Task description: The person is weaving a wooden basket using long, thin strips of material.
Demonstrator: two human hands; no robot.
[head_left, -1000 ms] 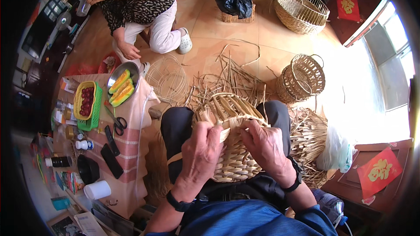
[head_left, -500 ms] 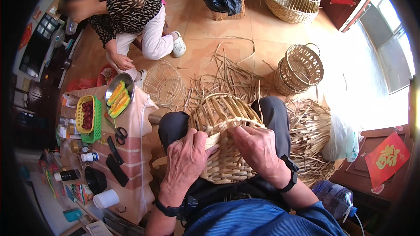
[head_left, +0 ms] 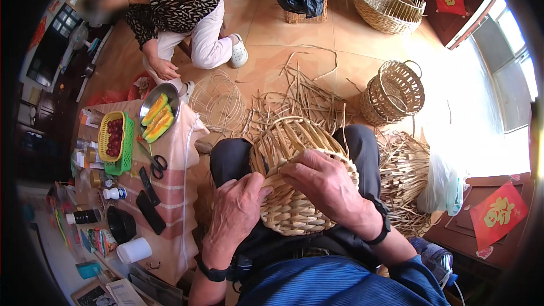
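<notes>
A half-woven basket [head_left: 297,209] of pale plant strips rests between my knees, its upright stakes [head_left: 289,136] arching above the dense weave. My left hand [head_left: 235,209] is closed at the basket's left side, thumb and forefinger pinching a pale flat strip at the weave's upper edge. Over the top of the weave lies my right hand [head_left: 331,187], its fingers bent and pressed together on the strip and the basket's edge. The right fingertips and the strip's far end are partly hidden.
Loose dry strips [head_left: 306,93] litter the floor ahead, with a thick bundle [head_left: 402,178] by my right knee. A finished basket [head_left: 391,93] stands beyond it. The table [head_left: 175,192] at left holds scissors [head_left: 158,166], a knife [head_left: 148,186] and a bowl of melon [head_left: 158,116]. Another person [head_left: 175,17] sits far left.
My right hand has shifted left and turned over the weave, nearer my left hand. My left hand has moved slightly down. The other person has raised one hand toward the head.
</notes>
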